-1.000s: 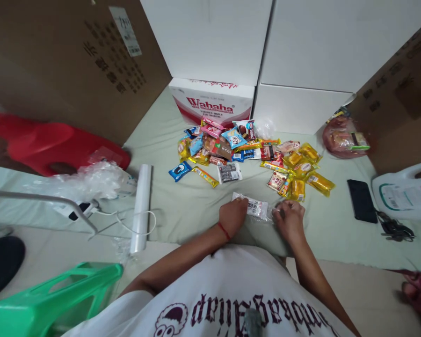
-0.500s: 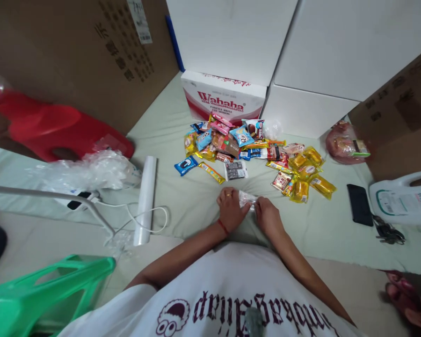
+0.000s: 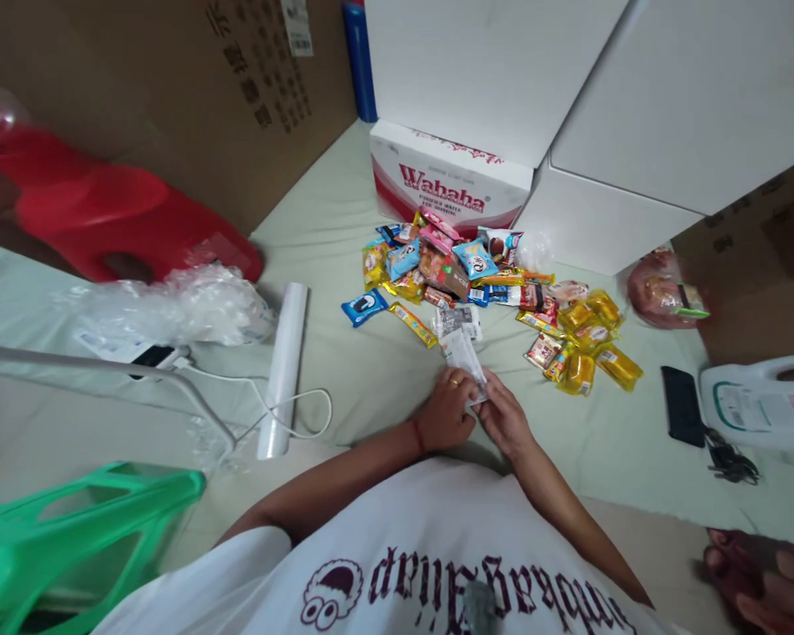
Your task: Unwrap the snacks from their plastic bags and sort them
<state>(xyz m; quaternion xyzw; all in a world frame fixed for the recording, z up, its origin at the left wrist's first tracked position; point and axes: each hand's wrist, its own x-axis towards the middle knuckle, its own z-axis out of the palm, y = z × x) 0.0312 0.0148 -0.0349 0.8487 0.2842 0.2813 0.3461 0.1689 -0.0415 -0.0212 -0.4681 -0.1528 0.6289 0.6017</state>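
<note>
Pinching clear packet [image 3: 463,357] between left hand [image 3: 445,411] and right hand [image 3: 503,420] | long axis points away toward snack pile [image 3: 490,291] | hands equally near

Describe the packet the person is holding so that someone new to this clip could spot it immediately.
Start at the red-lettered Wahaha carton at the back, then come down through the snack pile spread on the pale green sheet. Just below the pile, the left hand and right hand meet on a clear packet. Unlike the colourful wrappers, it is see-through with a white printed label and is pinched at its near end.
</note>
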